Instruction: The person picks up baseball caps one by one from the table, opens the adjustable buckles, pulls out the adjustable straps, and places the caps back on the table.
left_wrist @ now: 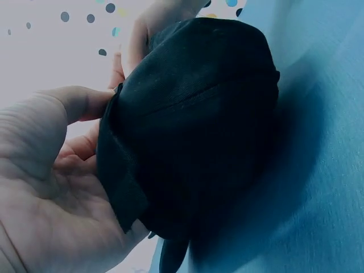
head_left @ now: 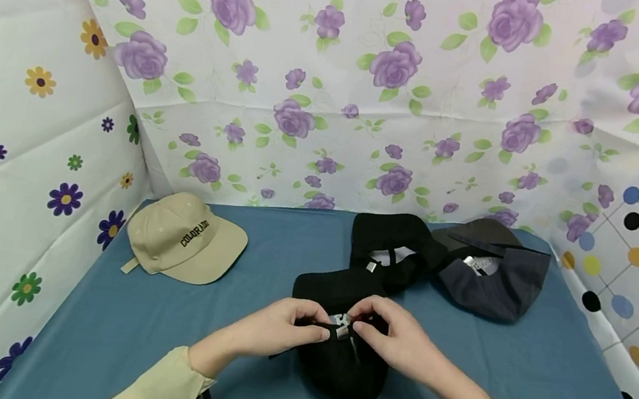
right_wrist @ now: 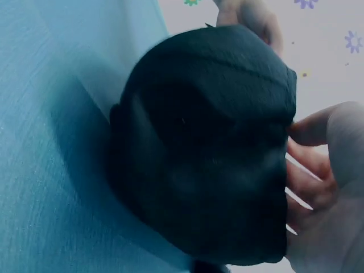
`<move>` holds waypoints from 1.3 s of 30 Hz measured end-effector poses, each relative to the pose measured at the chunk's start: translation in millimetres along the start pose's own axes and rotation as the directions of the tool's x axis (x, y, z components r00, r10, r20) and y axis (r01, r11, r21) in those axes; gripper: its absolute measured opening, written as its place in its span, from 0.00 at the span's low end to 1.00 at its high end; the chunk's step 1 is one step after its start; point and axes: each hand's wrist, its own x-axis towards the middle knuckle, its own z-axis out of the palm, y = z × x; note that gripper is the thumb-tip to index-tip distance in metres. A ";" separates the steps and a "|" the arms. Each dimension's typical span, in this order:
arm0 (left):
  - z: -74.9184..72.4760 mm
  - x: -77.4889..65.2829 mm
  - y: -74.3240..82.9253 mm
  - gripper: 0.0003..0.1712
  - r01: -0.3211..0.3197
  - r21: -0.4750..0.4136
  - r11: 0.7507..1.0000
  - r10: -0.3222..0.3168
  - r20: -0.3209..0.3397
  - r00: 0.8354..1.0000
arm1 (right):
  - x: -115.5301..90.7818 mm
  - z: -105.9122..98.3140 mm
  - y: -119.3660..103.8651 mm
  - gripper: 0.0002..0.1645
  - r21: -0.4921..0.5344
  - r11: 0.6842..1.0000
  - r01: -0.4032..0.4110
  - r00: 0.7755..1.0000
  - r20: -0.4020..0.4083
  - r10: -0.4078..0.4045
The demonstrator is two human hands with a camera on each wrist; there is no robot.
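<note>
A black cap [head_left: 341,373] lies crown toward me on the blue cloth, its opening turned up and its brim pointing away. My left hand [head_left: 280,327] pinches the rim at the left of the opening, thumb outside, as the left wrist view also shows on the dark crown [left_wrist: 193,114]. Across from it, my right hand [head_left: 398,337] pinches the rim on the other side, with the thumb on the outer fabric [right_wrist: 210,148] in the right wrist view. Between the fingertips show a white label [head_left: 339,319] and a small shiny piece on the strap.
Behind the held cap lies another black cap [head_left: 394,237], its opening showing. A dark grey cap [head_left: 492,278] sits against it on the right. At the back left stands a beige cap [head_left: 179,238] lettered COLORADO. Patterned cloth walls [head_left: 334,92] border the blue-covered table [head_left: 265,239].
</note>
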 end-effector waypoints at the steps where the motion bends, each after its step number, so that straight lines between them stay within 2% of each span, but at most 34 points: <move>1: 0.4 0.1 0.1 0.08 0.004 -0.008 1.000 -0.004 -0.008 1.000 | -0.6 1.0 -1.8 0.06 -0.062 0.997 0.036 0.998 -0.048 -0.039; 4: 1.5 0.3 0.5 0.08 0.009 -0.012 1.000 -0.009 -0.029 1.000 | -3.7 3.4 -8.2 0.10 -0.256 0.957 0.137 0.969 -0.164 -0.183; 6: 2.1 0.0 1.3 0.08 0.011 -0.013 1.000 -0.012 -0.039 0.999 | -6.1 5.1 -12.7 0.11 -0.342 0.922 0.182 0.945 -0.198 -0.260; 8: 2.7 0.0 2.3 0.08 0.010 -0.017 1.000 -0.010 -0.044 0.999 | -8.2 7.1 -17.4 0.10 -0.381 0.901 0.208 0.932 -0.203 -0.302; 10: 3.1 -0.4 3.7 0.08 0.006 -0.018 1.000 -0.007 -0.047 0.999 | -9.7 9.4 -21.3 0.09 -0.385 0.899 0.210 0.933 -0.196 -0.302; 18: 4.6 -0.2 6.4 0.09 -0.002 -0.024 1.000 0.001 -0.046 0.999 | -10.8 18.2 -25.1 0.12 -0.329 0.934 0.137 0.964 -0.174 -0.203; 25: 4.7 0.0 3.7 0.10 0.014 -0.025 1.000 -0.015 -0.043 0.999 | -10.5 19.6 -22.5 0.13 -0.292 0.950 0.111 0.974 -0.156 -0.162; 32: 4.7 0.9 1.5 0.11 0.014 -0.031 0.999 -0.015 -0.038 0.999 | -9.2 21.9 -18.9 0.14 -0.336 0.933 0.130 0.973 -0.135 -0.185; 39: 4.3 1.5 0.0 0.11 -0.010 -0.014 1.000 0.009 -0.021 1.000 | -8.9 22.6 -18.9 0.14 -0.389 0.914 0.114 0.979 -0.111 -0.170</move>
